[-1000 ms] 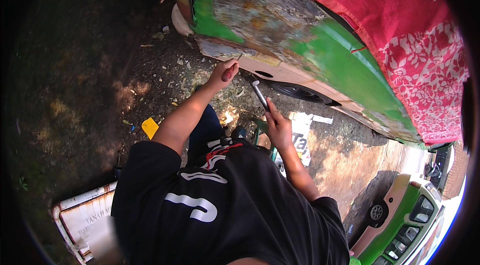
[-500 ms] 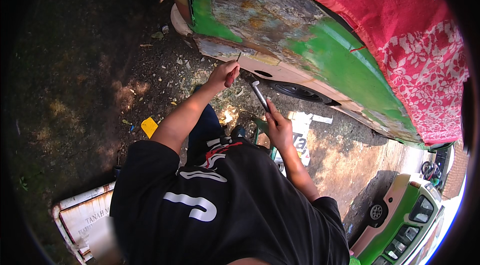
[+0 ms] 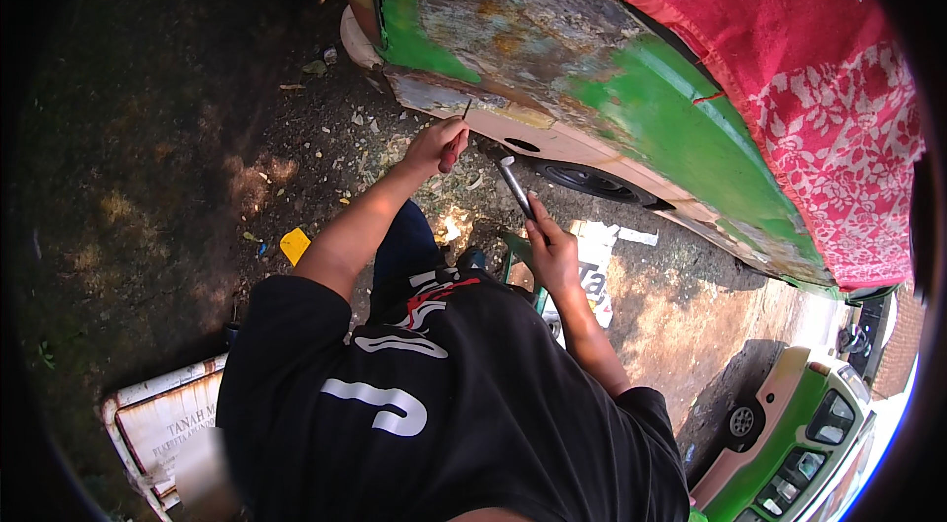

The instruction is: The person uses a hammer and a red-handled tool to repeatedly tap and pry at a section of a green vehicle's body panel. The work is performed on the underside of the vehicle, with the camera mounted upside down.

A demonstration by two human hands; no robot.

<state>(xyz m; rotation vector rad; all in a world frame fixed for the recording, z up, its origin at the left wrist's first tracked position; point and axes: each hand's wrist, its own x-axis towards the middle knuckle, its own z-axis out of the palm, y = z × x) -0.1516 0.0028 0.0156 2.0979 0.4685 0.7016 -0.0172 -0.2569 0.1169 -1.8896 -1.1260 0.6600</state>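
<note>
My left hand is closed around a screwdriver with a red handle. Its thin metal shaft points up at the lower side of a green van whose paint is worn and partly stripped. Whether the tip touches the panel, I cannot tell. In my right hand is a hammer, gripped by its handle, the pale metal head raised toward the van's pinkish lower strip. A gap separates the hammer head from the screwdriver.
A red patterned cloth drapes over the van's right part, above a wheel. Printed sheets and a yellow piece lie on the ground. A rusty white panel stands lower left; another green van is parked lower right.
My left hand and the screwdriver have shifted very slightly left against the van. The hammer is held in nearly the same place.
</note>
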